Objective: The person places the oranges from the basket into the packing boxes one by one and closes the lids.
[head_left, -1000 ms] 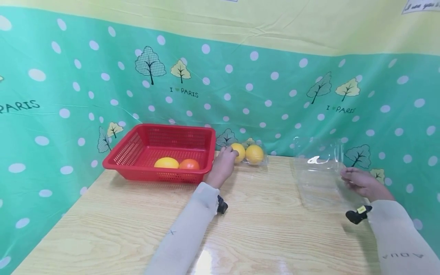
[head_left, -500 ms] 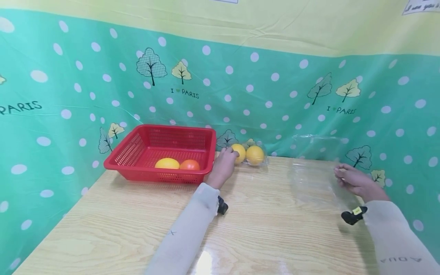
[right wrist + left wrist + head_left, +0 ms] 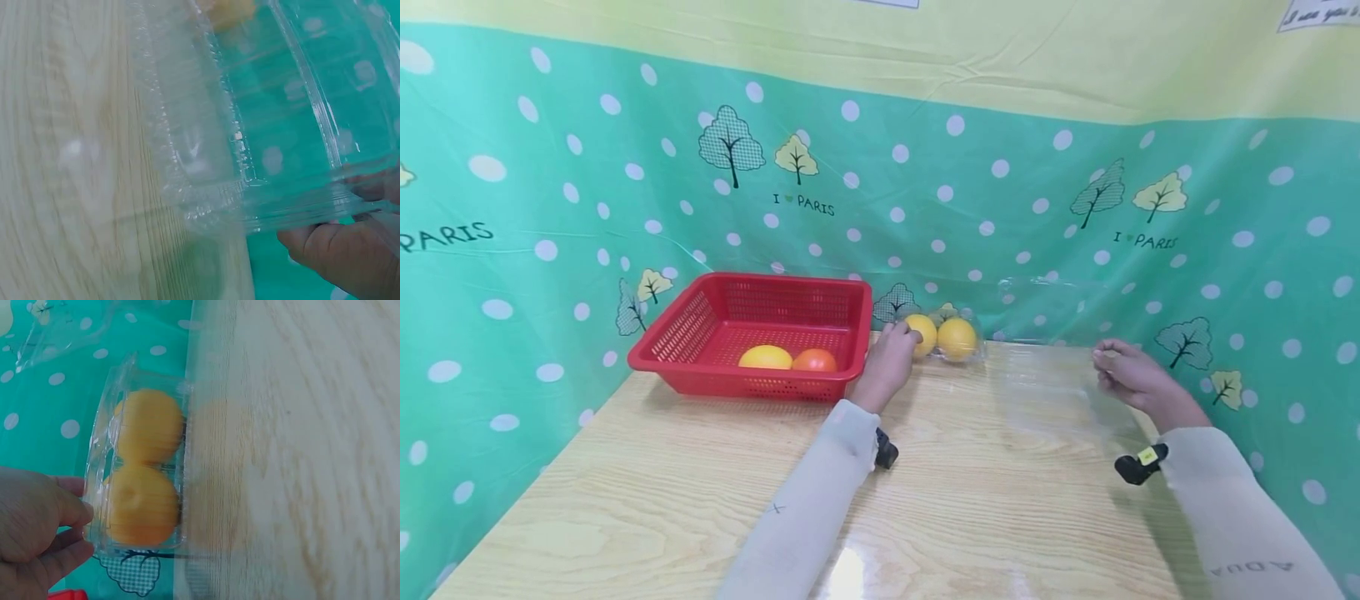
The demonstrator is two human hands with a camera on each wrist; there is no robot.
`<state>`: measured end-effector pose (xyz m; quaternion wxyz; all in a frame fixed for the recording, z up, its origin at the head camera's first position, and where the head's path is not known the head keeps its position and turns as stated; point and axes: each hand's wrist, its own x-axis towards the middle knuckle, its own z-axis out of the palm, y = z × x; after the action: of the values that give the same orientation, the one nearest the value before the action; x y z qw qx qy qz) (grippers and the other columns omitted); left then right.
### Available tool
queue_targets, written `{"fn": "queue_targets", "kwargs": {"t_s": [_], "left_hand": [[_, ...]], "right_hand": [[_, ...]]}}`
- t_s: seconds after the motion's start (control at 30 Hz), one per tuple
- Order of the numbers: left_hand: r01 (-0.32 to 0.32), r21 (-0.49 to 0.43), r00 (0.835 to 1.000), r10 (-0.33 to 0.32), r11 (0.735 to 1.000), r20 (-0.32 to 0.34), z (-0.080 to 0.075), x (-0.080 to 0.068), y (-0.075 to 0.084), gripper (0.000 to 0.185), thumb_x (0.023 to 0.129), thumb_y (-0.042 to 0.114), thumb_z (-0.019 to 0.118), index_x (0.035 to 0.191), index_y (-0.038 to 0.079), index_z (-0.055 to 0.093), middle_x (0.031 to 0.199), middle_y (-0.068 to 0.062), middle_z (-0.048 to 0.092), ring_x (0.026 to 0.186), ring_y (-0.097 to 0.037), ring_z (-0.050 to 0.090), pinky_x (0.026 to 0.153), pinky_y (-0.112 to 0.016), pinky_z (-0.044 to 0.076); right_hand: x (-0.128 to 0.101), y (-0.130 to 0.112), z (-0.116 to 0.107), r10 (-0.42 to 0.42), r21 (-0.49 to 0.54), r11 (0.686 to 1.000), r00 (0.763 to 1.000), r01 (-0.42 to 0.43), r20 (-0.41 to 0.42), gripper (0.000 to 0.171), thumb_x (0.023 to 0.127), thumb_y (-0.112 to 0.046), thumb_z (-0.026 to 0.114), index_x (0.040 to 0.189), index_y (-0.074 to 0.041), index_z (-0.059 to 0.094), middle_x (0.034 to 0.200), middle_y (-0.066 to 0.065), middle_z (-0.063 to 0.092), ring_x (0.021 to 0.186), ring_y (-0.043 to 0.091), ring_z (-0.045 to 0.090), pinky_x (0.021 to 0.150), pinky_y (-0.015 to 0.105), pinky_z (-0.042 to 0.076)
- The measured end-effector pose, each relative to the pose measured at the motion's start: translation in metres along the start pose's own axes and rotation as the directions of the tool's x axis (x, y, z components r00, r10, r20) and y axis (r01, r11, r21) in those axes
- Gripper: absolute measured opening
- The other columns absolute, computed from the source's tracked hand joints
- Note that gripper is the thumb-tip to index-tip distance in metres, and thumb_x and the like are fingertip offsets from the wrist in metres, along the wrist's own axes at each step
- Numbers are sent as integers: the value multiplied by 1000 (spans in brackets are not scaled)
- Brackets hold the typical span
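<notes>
At the back of the table, my left hand (image 3: 889, 358) pinches the near end of a clear plastic clamshell box (image 3: 94, 456). Two round orange-yellow fruits, like oranges (image 3: 145, 503), sit side by side in it. My right hand (image 3: 1133, 382) grips the edge of a second clear plastic clamshell (image 3: 194, 125), larger-looking, with its lid raised. In the head view this see-through clamshell stands right of the boxed fruits, its outline faint against the cloth. The thumb and fingers of my right hand close on its side edge in the right wrist view.
A red plastic basket (image 3: 752, 374) stands left of my left hand. Inside lie a yellow fruit (image 3: 765, 357) and a red-orange one (image 3: 814, 360). A green dotted cloth (image 3: 850, 208) hangs behind the wooden table (image 3: 970, 492).
My right hand has moved left with the second clear clamshell, bringing it closer to the boxed fruits. My left hand and its box have stayed in place.
</notes>
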<state>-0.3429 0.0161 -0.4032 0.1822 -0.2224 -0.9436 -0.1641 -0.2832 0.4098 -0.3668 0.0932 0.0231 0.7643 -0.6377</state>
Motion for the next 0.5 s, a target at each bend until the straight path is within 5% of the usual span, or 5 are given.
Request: {"fn": "queue_targets", "kwargs": {"t_s": [0.5], "left_hand": [[2, -2, 1000, -2, 1000, -6, 1, 1, -1, 34, 95, -4, 66, 124, 12, 74, 124, -10, 65, 108, -26, 55, 89, -36, 57]], "right_hand": [[15, -8, 59, -17, 100, 995, 1000, 18, -6, 4, 110, -11, 40, 112, -10, 44, 90, 0, 41, 68, 10, 38, 60, 22, 39]]}}
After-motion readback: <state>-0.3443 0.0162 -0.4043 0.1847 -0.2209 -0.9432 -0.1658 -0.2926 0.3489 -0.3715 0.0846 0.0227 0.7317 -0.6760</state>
